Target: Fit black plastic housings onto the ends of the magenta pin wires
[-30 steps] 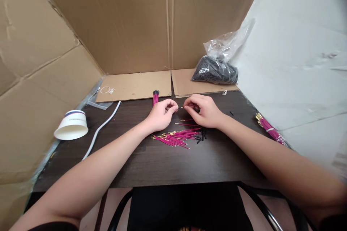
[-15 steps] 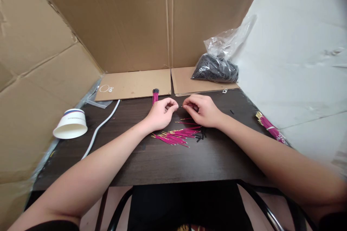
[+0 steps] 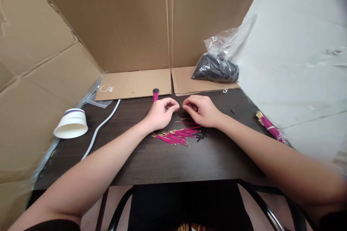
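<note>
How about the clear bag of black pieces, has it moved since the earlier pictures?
No. Judged against the cardboard sheet under it, the clear bag sits in the same place; both only drift slightly together in the view.

Cardboard panels (image 3: 130, 18) behind and left; white wall (image 3: 298, 79) right; dark tabletop (image 3: 173, 166).

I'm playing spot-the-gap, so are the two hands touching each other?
Apart. The head view shows a narrow strip of dark tabletop between the left hand and the right hand.
</note>
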`<state>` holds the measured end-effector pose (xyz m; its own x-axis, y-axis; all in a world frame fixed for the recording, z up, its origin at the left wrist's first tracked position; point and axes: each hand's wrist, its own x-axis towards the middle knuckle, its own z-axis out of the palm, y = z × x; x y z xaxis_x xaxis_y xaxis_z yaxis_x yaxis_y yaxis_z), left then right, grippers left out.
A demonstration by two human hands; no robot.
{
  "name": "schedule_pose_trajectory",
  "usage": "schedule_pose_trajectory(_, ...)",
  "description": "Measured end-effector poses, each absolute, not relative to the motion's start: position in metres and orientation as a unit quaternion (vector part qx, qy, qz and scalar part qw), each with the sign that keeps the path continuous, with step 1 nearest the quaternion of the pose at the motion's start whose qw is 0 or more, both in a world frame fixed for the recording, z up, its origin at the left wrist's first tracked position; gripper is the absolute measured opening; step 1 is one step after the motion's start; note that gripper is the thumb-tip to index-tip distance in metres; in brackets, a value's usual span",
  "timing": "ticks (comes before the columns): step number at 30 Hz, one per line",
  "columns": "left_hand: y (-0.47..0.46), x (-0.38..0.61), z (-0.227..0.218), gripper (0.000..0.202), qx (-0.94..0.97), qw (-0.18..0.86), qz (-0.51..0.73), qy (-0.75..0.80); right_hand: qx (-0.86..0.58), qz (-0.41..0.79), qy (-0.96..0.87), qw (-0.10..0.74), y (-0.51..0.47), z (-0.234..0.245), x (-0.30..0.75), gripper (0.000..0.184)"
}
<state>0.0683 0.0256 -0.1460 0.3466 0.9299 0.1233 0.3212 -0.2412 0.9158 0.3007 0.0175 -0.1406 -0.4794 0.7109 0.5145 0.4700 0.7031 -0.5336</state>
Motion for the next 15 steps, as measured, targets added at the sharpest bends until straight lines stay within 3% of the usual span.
schedule_pose_trajectory(11,0.0277,0.0689,-0.1427,0.016,0.637,0.496,0.403,0.431,-0.381,0.177,-0.807,0.415,0.0176,-0.1374,0.3015,0.016)
schedule_pose_trajectory(15,0.0275,0.0686,-0.1444,0.008,0.648,0.487,0.391,0.437,-0.415,0.231,-0.763,0.438,0.0213,-0.1416,0.3011,0.024)
